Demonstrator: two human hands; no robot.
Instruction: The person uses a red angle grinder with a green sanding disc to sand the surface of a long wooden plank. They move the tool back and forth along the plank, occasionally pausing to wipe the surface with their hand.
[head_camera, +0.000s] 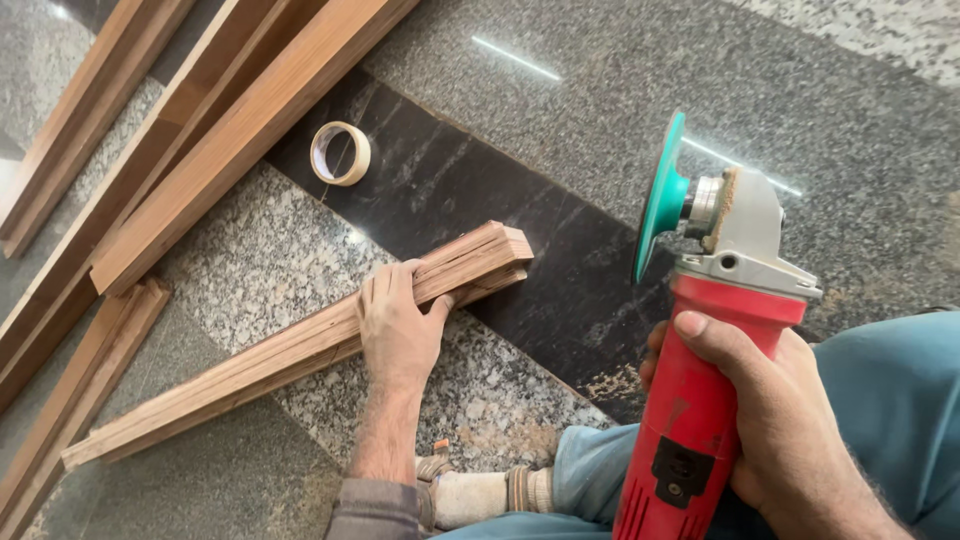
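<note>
My left hand (398, 325) grips a long grooved wooden strip (250, 365) that lies slanted on the granite floor, its right end (505, 250) raised slightly. My right hand (775, 405) is closed around the red body of an angle grinder (690, 420). The grinder's grey head (750, 230) points away from me, and its teal sanding disc (660, 195) stands on edge, facing left toward the strip's end without touching it.
Several long wooden planks (230, 130) lie slanted across the upper left. A roll of masking tape (340, 153) rests on the black stone band (480, 190). My knees in blue-grey trousers (890, 400) and a sandalled foot (480, 490) fill the lower right.
</note>
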